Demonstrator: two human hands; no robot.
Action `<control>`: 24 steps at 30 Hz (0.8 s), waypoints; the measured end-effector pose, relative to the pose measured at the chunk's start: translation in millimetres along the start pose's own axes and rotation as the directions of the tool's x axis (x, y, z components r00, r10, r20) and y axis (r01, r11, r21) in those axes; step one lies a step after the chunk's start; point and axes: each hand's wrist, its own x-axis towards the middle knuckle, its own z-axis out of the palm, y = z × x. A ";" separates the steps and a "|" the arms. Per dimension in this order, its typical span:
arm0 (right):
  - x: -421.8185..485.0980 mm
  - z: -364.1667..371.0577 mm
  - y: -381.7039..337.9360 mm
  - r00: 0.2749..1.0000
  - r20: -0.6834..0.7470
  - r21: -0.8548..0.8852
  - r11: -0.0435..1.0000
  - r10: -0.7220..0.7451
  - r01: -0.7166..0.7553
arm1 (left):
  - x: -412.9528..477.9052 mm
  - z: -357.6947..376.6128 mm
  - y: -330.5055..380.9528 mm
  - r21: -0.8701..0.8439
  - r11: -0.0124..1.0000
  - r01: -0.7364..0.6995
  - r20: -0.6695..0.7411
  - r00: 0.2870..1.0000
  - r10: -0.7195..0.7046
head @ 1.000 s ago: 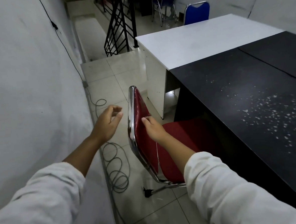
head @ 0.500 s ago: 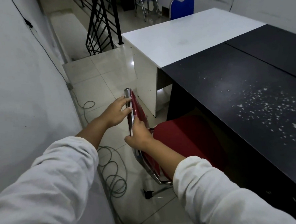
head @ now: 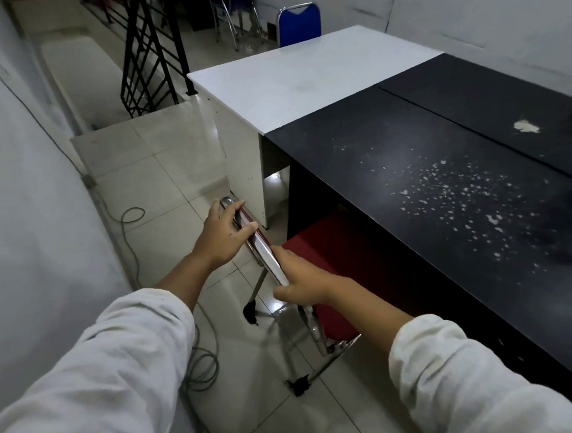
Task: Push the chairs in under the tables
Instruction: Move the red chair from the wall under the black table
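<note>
A red chair with a chrome frame stands at the black table, its seat partly under the tabletop edge. My left hand grips the far end of the chrome backrest top. My right hand grips the near end of the same backrest rail. Two black-tipped rear legs rest on the tiled floor below my hands. A white table adjoins the black one at the far end, with a blue chair behind it.
A white wall runs close along the left, with a grey cable coiled on the tiles at its foot. A black stair railing and a step stand ahead. White flecks litter the black tabletop. Another chair frame stands far back.
My left hand came from the air onto the backrest, and my right hand shifted to its near end. The chair has slid further toward the black table.
</note>
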 end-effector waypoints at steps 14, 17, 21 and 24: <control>-63.9 3.4 36.1 0.956 -0.270 0.006 0.992 0.120 -0.123 | -3.0 37.6 37.2 -0.060 0.992 0.113 -0.009 0.994 -0.113; -60.3 21.4 33.6 0.867 -0.486 -0.099 0.979 0.108 -0.177 | 2.8 37.2 34.1 -0.067 0.990 0.128 -0.009 0.992 -0.129; -54.8 18.2 39.2 0.833 -0.551 -0.286 0.948 -0.042 -0.141 | 14.5 34.2 31.1 -0.153 0.971 0.186 0.023 0.983 -0.184; -52.9 16.6 43.8 0.850 -0.521 -0.334 0.935 -0.080 -0.117 | 24.4 38.7 27.3 -0.212 0.958 0.193 0.026 0.981 -0.192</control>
